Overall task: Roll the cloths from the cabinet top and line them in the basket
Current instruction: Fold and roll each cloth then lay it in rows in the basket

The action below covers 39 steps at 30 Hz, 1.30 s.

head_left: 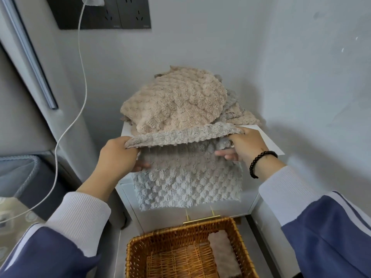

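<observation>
At the front lip of the cabinet top (269,146), near the middle of the view, a grey cloth (186,177) hangs down over the cabinet face with its upper edge turned over toward the person. The left hand (118,155) pinches that folded edge at its nine o'clock end, thumb on top and fingers curled beneath; the right hand (247,147) grips the three o'clock end the same way, two fingers (224,153) lying flat under the fold. To roll it well, I judge both hands should turn the edge at the same pace, keeping the fold level and snug so the roll does not cone, and letting the hanging weight hold the cloth taut. At twelve o'clock from it a heap of beige cloths (176,105) lies on the cabinet top, touching the grey one's back edge; the roll should be kept from dragging that heap forward. At six o'clock stands the wicker basket (180,231), one rolled cloth (222,253) lying along its right wall, so the next roll belongs just beside it. A white cable (80,81) hangs at nine o'clock.
</observation>
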Each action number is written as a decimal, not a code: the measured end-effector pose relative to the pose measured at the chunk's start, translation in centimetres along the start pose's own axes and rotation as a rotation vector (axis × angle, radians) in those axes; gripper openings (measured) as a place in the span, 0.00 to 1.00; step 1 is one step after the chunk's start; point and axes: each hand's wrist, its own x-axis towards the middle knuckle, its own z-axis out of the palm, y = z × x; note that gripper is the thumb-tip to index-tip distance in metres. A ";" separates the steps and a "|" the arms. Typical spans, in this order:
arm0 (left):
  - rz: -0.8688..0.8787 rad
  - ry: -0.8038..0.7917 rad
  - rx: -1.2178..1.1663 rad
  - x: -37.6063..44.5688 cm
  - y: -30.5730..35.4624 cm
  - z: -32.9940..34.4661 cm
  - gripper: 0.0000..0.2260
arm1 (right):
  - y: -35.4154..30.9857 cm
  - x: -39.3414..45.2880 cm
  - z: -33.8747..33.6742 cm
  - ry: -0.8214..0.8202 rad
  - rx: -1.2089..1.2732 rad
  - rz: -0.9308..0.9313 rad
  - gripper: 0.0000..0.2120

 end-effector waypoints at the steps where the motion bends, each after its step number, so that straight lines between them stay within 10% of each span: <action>1: -0.036 -0.013 -0.121 0.3 0.3 0.2 0.12 | -0.2 0.3 0.2 -0.009 0.076 0.035 0.27; 12: -0.058 -0.091 -0.408 3.7 1.1 0.1 0.11 | -0.3 4.6 1.3 0.033 0.479 -0.024 0.27; 21: -0.198 -0.043 -0.662 3.9 0.3 -0.7 0.09 | 1.0 5.8 -0.7 0.233 0.191 -0.148 0.17; 39: -0.095 -0.137 -0.154 3.0 -1.6 -1.3 0.12 | 1.9 2.9 -4.0 -0.064 0.536 0.107 0.10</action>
